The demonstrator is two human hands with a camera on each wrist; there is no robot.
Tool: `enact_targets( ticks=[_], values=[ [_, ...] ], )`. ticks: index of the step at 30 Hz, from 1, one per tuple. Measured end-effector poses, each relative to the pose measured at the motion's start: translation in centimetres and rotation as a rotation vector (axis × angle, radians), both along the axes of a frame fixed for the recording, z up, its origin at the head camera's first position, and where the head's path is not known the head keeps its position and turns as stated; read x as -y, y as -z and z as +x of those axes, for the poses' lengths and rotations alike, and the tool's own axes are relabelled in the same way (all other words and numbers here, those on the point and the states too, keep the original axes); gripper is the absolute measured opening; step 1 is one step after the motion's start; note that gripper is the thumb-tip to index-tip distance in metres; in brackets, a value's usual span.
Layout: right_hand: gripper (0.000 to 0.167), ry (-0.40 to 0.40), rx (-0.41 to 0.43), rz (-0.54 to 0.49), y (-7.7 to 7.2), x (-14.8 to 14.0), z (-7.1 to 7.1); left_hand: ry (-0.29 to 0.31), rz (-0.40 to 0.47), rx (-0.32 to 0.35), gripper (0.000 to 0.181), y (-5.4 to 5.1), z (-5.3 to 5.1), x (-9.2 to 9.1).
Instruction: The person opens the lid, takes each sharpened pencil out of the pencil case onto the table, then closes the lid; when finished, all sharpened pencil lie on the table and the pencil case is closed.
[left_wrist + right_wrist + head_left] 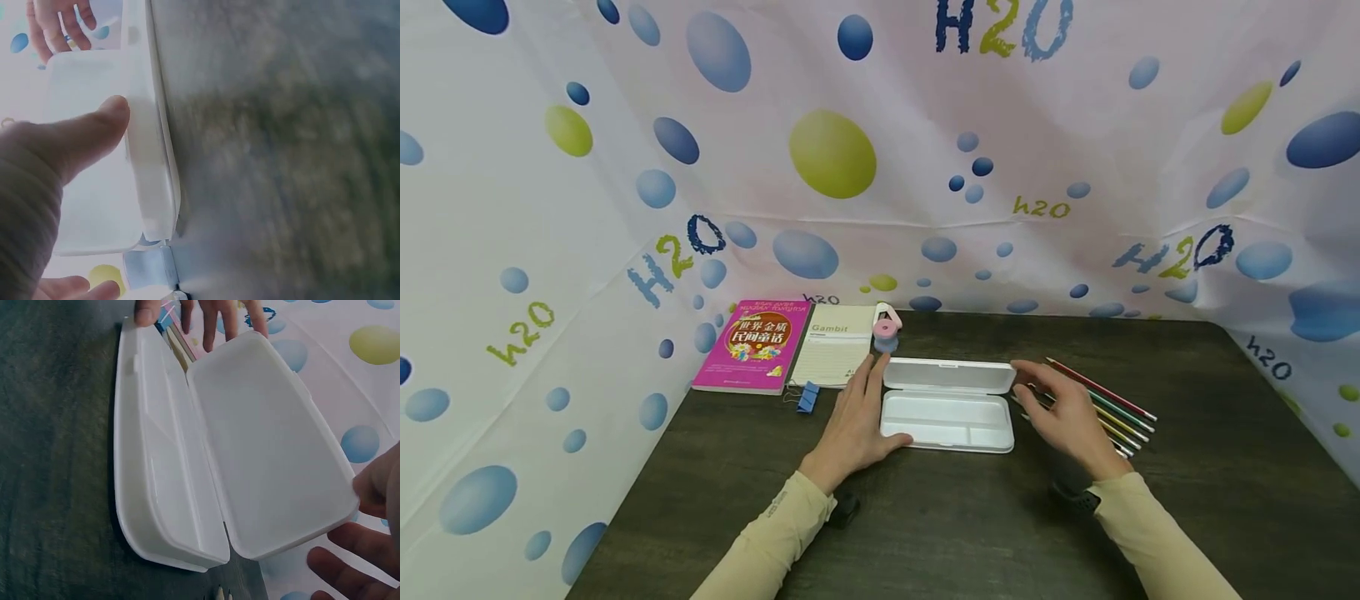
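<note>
A white pencil case (pixel 947 421) lies with its lid (pixel 951 377) raised; the divided tray inside holds nothing. My left hand (pixel 853 421) steadies the left end, fingers extended toward the lid and thumb at the front rim. In the left wrist view that thumb (pixel 94 134) lies against the case's front side. At the other end, my right hand (pixel 1063 412) touches the lid's right corner with loosely bent fingers. The right wrist view shows fingertips (pixel 369 494) against the lid's edge. Several pencils (pixel 1123 421) lie beside and partly beneath the right hand.
Left of the case are a pink book (pixel 752 346), a cream notebook (pixel 835 346) and a blue binder clip (pixel 807 397). A small pink and blue object (pixel 886 329) stands behind the left hand. A printed sheet (pixel 917 233) hangs behind the dark table (pixel 940 533).
</note>
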State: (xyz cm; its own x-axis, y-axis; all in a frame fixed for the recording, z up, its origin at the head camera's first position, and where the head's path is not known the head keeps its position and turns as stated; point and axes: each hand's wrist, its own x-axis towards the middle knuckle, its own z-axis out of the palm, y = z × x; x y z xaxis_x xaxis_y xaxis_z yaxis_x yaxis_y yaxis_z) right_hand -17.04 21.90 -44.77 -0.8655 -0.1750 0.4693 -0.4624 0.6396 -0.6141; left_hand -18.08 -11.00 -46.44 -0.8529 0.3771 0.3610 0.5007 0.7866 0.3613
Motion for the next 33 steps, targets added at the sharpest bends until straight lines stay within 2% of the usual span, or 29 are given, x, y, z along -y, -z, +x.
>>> enact_targets(
  ticks=[3, 6, 11, 14, 17, 20, 23, 26, 29, 33],
  values=[
    [0.027, 0.032, -0.036, 0.004, 0.1, 0.2, 0.1, 0.020, -0.022, -0.056, 0.123, -0.2, 0.1, 0.2],
    [0.018, 0.043, -0.059, -0.007, 0.1, 0.5, 0.2, 0.041, -0.020, -0.130, 0.104, -0.4, 0.1, 0.4],
    [0.004, 0.012, -0.088, -0.004, 0.5, 0.7, 0.2, 0.105, 0.113, -0.286, 0.045, -1.1, -0.2, 0.6],
    [0.009, -0.042, -0.088, 0.026, 0.9, 0.7, 0.3, 0.138, 0.162, -0.327, 0.023, -1.3, -0.4, 0.7],
    [0.017, -0.097, -0.077, 0.062, 1.4, 0.5, 0.5, 0.154, 0.153, -0.258, 0.020, -1.6, -0.3, 1.0],
    [0.023, -0.140, -0.041, 0.091, 1.8, 0.2, 0.8, 0.175, 0.112, -0.095, 0.022, -1.8, -0.2, 1.3],
    [0.024, -0.169, 0.001, 0.128, 2.0, 0.0, 1.0, 0.193, 0.006, 0.083, 0.032, -1.9, -0.3, 1.6],
    [0.024, -0.181, 0.027, 0.162, 2.2, 0.0, 1.1, 0.207, -0.133, 0.216, 0.059, -1.7, -0.4, 1.8],
    [0.024, -0.193, 0.035, 0.189, 2.2, 0.1, 1.1, 0.215, -0.205, 0.274, 0.071, -1.4, -0.4, 1.9],
    [0.028, -0.187, 0.055, 0.237, 2.1, 0.3, 1.2, 0.233, -0.199, 0.258, 0.069, -1.2, -0.4, 1.9]
  ],
)
